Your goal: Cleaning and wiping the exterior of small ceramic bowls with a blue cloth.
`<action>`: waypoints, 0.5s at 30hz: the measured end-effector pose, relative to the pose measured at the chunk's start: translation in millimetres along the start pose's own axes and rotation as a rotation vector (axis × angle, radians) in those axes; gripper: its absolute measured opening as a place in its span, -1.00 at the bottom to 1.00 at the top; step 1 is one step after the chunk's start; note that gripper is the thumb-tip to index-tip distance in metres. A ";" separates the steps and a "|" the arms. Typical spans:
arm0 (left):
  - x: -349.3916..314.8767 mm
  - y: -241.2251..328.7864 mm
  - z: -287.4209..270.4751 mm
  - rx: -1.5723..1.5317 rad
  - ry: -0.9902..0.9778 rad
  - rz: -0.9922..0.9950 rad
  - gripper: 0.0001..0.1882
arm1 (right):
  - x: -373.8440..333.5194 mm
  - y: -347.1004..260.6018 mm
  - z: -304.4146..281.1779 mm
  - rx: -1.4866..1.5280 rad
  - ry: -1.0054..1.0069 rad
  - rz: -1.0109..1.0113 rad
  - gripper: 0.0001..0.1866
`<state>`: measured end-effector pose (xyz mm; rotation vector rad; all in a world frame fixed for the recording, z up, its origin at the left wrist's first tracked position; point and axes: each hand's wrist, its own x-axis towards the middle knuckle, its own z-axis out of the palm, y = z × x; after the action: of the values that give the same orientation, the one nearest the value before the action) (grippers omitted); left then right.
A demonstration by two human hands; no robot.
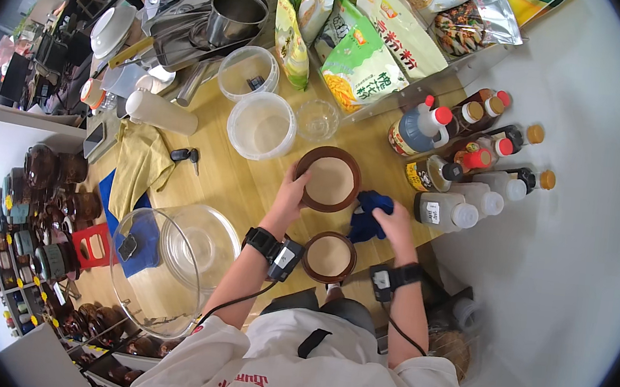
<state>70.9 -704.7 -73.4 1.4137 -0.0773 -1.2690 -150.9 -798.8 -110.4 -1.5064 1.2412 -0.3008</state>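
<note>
Large brown bowl [329,180]: sitting directly ahead of the torso, between the two hands, its pale middle facing up. The left grip [291,191] is holding it by the left side, thumb lying at the rim and the other fingers partly hidden; whether the bowl is resting on the counter [199,170] or hanging slightly above it, I cannot tell.

Blue cloth [369,217]: bunching in the right grip [395,221], which is closing around its right side. The cloth is lying just beside the large bowl's lower right edge; contact is not showing clearly.

Small brown bowl [329,257]: sitting nearer the body than either grip, between the wrists, also showing a pale middle.

Farther out: beyond the left grip, a front plastic tub [261,126] and a glass dish [317,120] are standing side by side, with a rear plastic tub [248,74] standing behind. Food bags [365,67] are leaning together beyond these. To the right of the right grip, bottles [444,211] are standing in a cluster along the wall side.

Left of the left grip, keys [187,158] are lying beside a yellow cloth [137,160]; nearer the body on that side, a large glass bowl [208,239] is standing.
</note>
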 end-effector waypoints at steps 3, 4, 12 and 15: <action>-2.2 1.1 0.0 0.004 0.005 0.013 -0.51 | -18.4 -7.2 -24.1 0.735 -0.239 0.077 -0.49; -1.9 1.3 0.1 0.007 0.002 0.013 -0.51 | -22.8 -11.6 -24.3 0.737 -0.235 0.077 -0.49; 4.8 0.4 1.2 -0.002 -0.045 -0.010 -0.52 | -25.8 -16.3 7.9 1.078 -0.322 -0.043 -0.64; 11.5 -5.6 9.0 -0.031 -0.054 0.006 -0.52 | -16.9 -18.0 19.9 1.168 -0.328 0.133 -0.72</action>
<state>66.0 -716.7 -82.2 1.3516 -0.0983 -1.2987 -133.7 -776.7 -95.5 -0.4285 0.6542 -0.5387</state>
